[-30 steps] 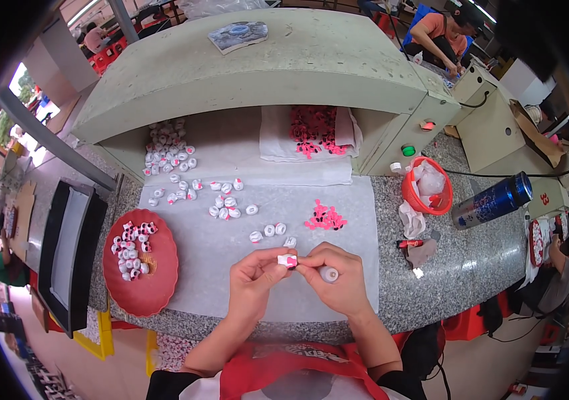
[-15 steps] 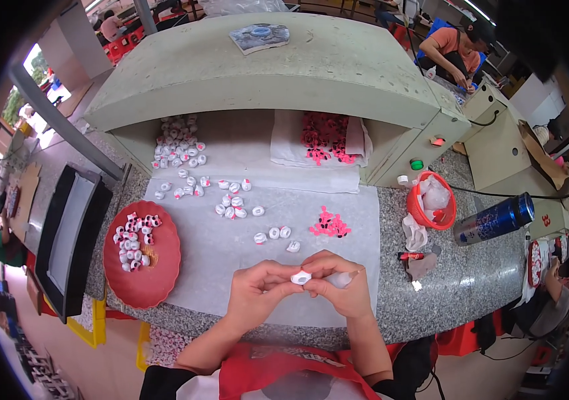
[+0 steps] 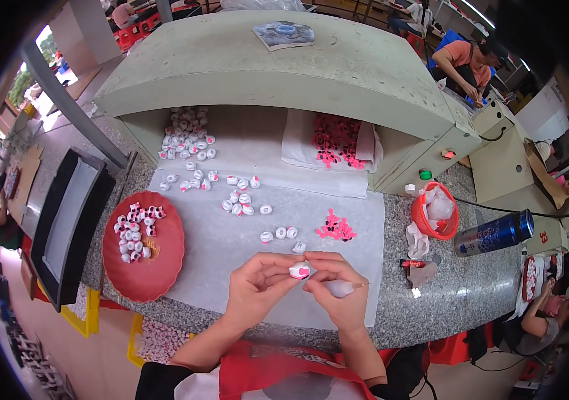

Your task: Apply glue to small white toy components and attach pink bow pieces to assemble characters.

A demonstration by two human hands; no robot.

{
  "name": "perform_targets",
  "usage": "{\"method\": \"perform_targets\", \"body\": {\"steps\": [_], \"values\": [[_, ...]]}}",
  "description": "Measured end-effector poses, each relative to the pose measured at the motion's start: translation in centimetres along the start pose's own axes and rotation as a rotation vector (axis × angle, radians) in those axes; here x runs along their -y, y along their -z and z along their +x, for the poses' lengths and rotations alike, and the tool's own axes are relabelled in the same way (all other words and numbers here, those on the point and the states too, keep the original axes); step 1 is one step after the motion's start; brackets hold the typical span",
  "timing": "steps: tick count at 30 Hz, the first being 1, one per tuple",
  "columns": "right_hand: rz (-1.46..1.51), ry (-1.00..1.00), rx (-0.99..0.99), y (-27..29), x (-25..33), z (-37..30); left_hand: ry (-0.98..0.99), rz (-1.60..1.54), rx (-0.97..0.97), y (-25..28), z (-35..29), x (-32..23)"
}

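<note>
My left hand (image 3: 258,283) pinches a small white rounded piece (image 3: 299,270) with a pink patch and a dark mark, between thumb and fingertips. Close against its right side are the fingertips of my right hand (image 3: 338,293); whether they touch it I cannot tell. A small translucent bottle (image 3: 341,288) with a thin tip is tucked in that right hand, the tip pointing right. Just beyond my hands lies another white piece (image 3: 299,247), with a short row of white pieces (image 3: 280,233) to its left. Small flat pink pieces (image 3: 336,227) lie in a loose pile farther right.
A red scalloped plate (image 3: 164,267) with several white pieces stands left, beside a black tray (image 3: 54,267). Behind, a pale green hooded box (image 3: 264,83) shelters more white and pink pieces. At right are a red basket (image 3: 456,220) and a blue bottle (image 3: 494,233). A co-worker (image 3: 464,63) sits farther back.
The held white piece has been turned, so its pink patch now shows. My right fingertips have shifted slightly away from it. The whole view has moved a little.
</note>
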State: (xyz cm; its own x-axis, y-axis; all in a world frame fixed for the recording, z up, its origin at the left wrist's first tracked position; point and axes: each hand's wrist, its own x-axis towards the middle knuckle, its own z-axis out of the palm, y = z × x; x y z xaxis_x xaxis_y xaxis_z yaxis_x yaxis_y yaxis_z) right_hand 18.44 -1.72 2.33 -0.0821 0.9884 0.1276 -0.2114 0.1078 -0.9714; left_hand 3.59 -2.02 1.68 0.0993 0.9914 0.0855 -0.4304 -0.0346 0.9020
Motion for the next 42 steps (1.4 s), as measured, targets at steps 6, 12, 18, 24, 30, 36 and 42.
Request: {"method": "perform_targets", "body": {"steps": [6,12,18,24,30,36,42], "values": [[-0.11,0.01,0.0,-0.06,-0.39,0.04,-0.028,0.078,0.044,0.25,-0.09,-0.15],[-0.111,0.013,-0.009,-0.33,-0.69,-0.09,-0.053,0.138,0.027,0.27,-0.08,-0.23],[-0.11,0.014,-0.006,-0.32,-0.93,-0.25,-0.059,0.172,0.032,0.53,-0.14,-0.05],[-0.108,0.01,-0.014,-0.43,-0.95,-0.37,-0.06,0.188,0.036,0.52,-0.22,-0.09],[-0.112,0.012,-0.016,-0.41,-0.85,-0.43,-0.046,0.165,0.035,0.46,-0.24,0.0],[-0.07,-0.012,0.015,-0.08,-0.56,-0.46,-0.053,0.127,0.052,0.31,-0.34,-0.06],[-0.072,-0.031,0.007,-0.22,-0.62,-0.48,-0.059,0.136,0.052,0.4,-0.44,-0.02]]}}
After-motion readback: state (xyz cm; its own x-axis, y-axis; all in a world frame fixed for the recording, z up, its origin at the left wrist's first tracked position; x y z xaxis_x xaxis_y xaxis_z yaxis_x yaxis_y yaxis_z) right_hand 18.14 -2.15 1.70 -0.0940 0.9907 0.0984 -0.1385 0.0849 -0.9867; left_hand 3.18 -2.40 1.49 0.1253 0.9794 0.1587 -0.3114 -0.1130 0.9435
